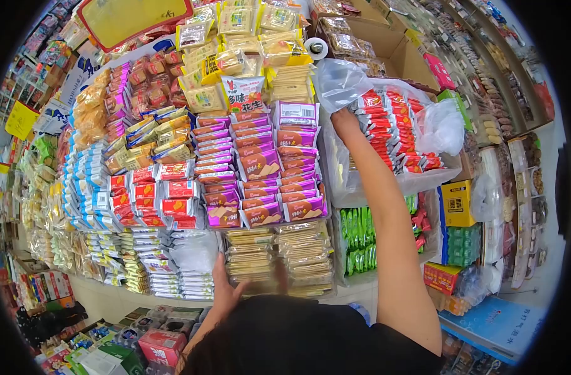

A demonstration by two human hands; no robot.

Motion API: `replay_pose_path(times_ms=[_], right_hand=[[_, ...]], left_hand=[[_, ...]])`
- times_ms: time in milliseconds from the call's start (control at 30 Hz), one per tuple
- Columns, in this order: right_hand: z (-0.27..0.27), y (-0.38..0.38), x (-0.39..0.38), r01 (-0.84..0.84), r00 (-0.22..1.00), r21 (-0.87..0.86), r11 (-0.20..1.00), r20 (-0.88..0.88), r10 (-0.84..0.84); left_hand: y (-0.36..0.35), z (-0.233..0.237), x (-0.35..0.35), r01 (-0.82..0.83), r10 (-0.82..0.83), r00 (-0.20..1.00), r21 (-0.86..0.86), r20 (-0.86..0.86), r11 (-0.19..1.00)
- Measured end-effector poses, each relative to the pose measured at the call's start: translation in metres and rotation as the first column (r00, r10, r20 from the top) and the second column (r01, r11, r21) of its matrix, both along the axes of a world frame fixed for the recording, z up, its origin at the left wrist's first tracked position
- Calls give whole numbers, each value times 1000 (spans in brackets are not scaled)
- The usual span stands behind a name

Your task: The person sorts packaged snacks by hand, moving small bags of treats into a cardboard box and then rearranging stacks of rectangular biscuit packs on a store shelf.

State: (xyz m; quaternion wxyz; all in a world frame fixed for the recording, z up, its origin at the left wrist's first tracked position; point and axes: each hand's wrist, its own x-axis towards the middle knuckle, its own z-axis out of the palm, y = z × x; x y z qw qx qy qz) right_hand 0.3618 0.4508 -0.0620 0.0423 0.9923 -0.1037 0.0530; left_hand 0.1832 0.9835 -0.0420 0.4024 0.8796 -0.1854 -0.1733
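Note:
My right hand (pixel 345 123) reaches far forward to the left edge of a clear plastic bag (pixel 342 84) and looks closed on it, its fingertips partly hidden by the film. The bag lines a bin of red-and-white wrapped snack packets (pixel 395 125), which lie right beside that hand. Lower down, my left hand (pixel 225 287) has its thumb and fingers apart. It rests at the left side of stacked pale biscuit packs (pixel 248 250) in clear wrap and seems to hold nothing. White-wrapped packs (pixel 197 265) lie just left of it.
Purple-wrapped biscuits (pixel 260 165) fill the middle of the display. Green packets (pixel 358 231) stand in a bin under my right arm. An open cardboard box (pixel 401 56) stands at the back. Red packs (pixel 145 200) lie at left, and boxes (pixel 163 347) crowd the floor.

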Motion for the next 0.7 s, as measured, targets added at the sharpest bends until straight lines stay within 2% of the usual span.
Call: replay_pose_path(times_ms=[100,167,233,300,367,433,567,633,700], right_hand=[[1,0,0,-16,1000,-19,1000,19,16],[8,4,0,-23,997,-166,986,-76,10],[7,4,5,-31,996,-189,981,-83,15],[5,3,8,-29,979,-243,969,-203,-22],[2,2,6,-45,985,-270,962,-175,-3],[-2,-5,7,-148,987,-346,926,-108,118],[9,-2,4,-174,984,-289,941,-84,156],[20,2,4,-113,974,-165,980,-211,77],[26,3,0,-136,975,-148,980,-195,106]], left_hand=[[2,-3,0,-16,15,1000,-29,-28,999],[3,-3,0,-6,5,1000,-15,-9,1000],[3,-2,1,7,-7,1000,-3,12,1000],[2,-1,2,5,-5,1000,-12,-7,1000],[3,-2,1,5,-5,1000,-15,-9,1000],[2,-4,1,6,-6,1000,-20,-9,1000],[5,-8,2,8,-8,1000,-22,-5,1000],[5,-8,2,17,-17,1000,-18,3,1000],[5,-7,1,4,-4,1000,-19,0,1000]])
